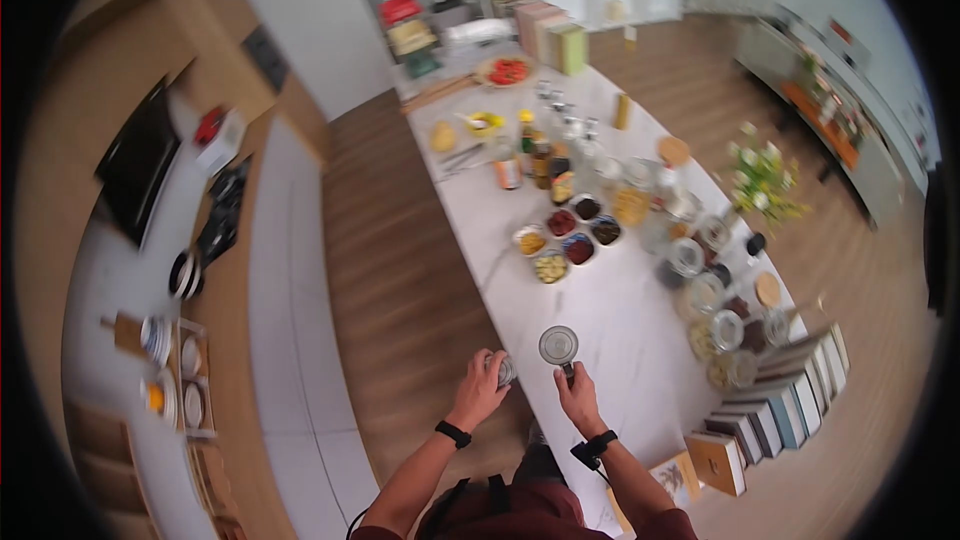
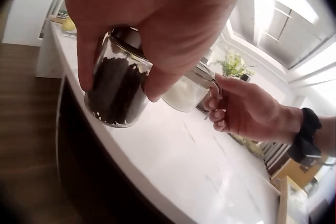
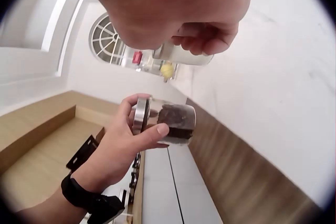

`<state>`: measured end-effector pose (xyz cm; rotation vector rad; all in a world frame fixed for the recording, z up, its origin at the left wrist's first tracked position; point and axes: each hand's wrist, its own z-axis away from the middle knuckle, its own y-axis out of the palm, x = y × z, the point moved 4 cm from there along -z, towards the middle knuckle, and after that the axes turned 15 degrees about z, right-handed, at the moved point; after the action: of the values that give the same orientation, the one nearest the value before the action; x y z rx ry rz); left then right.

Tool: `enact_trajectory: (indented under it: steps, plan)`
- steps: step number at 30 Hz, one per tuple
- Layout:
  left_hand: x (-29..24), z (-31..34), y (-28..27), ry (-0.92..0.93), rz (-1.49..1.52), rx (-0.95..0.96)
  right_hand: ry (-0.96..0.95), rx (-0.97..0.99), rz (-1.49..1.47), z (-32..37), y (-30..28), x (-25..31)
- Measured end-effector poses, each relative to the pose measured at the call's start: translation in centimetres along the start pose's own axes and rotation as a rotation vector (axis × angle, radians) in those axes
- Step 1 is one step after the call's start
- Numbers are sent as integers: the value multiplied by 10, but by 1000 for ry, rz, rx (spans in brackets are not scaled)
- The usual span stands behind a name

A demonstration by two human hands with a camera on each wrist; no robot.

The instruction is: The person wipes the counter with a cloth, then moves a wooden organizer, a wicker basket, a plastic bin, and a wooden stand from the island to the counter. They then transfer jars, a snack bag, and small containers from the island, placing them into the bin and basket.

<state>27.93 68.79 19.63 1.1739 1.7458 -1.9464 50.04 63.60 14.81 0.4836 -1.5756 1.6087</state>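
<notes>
My left hand point(image 1: 478, 392) grips a clear glass jar point(image 2: 116, 95) of dark contents, fingers on one side and thumb on the other. The jar's metal lid point(image 3: 140, 116) lies toward the palm in the right wrist view. My right hand point(image 1: 578, 402) holds a small glass shaker point(image 1: 558, 343) by its handle, with white contents low inside and a metal rim at the top. Both vessels are up in front of my body, the left one beyond the edge of the marble-look table point(image 1: 615, 340) and the right one over it.
Small bowls of seasonings point(image 1: 579, 248) stand ahead on the table, with sauce bottles point(image 1: 541, 162) behind them. Several glass jars point(image 1: 705, 293) line the right side, and a row of books point(image 1: 770, 410) stands at the near right. A counter point(image 1: 225, 290) runs along the left across the floor.
</notes>
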Motion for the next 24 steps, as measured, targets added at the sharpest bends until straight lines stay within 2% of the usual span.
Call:
enact_trajectory:
  steps: [1,3,4,5,6,9,10,13,15,19,21,22,24]
  plan:
    - [11,22,-15,-26,-8,-25,-52,37,8,4,15,13]
    - [38,72,-41,-79,-13,-83,-80,167,-241,11,56,27]
    - [54,102,-55,-132,-28,-164,-173,189,-86,13,84,20]
    - [68,132,-62,-182,-1,-186,-257,197,-57,22,103,23]
    - [80,165,-70,-237,30,-211,-341,211,-34,29,125,35]
    - [99,272,-99,-395,4,-391,-387,422,-3,80,171,88]
    - [104,305,-107,-436,30,-431,-529,386,32,102,188,105]
    - [112,411,-121,-597,59,-611,-621,556,13,162,259,126]
    - [111,477,-125,-677,54,-725,-482,797,-59,215,291,142]
    - [112,599,-120,-778,28,-951,-623,990,-67,313,350,177]
    - [106,650,-119,-864,17,-1015,-588,1178,-47,354,384,184]
    - [104,672,-120,-922,9,-1042,-613,1205,-37,372,395,193]
    - [97,711,-121,-969,-8,-1130,-764,1254,41,416,403,219]
